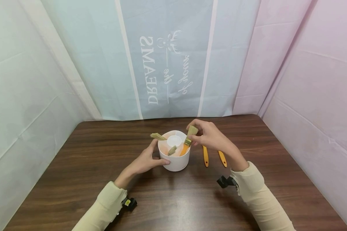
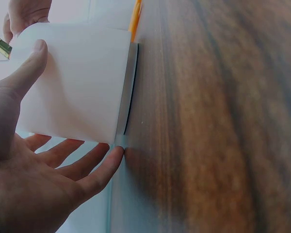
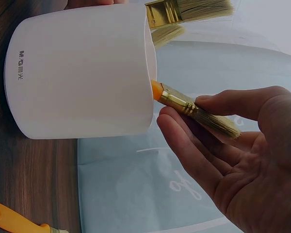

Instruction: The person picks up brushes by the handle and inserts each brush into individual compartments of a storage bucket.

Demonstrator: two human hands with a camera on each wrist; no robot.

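Note:
A white round pen holder (image 1: 176,164) with inner dividers stands upright on the table. My left hand (image 1: 143,160) grips it from the left, thumb on its near side and fingers around the far side. Bristles up, a paintbrush (image 3: 177,100) with an orange handle and brass ferrule leans in the holder's right part. The thumb and fingers of my right hand (image 1: 211,136) pinch it about the ferrule and bristles; its handle end is hidden inside. Two more paintbrushes stand in the holder, one (image 1: 158,136) at the back left, another (image 1: 172,150) at the front.
Two orange-handled paintbrushes, one (image 1: 205,157) nearer the holder and one (image 1: 223,159) farther right, lie on the dark wooden table (image 1: 173,205) under my right forearm. A pale blue printed cloth (image 1: 167,112) hangs along the table's back edge, with white cloth at both sides.

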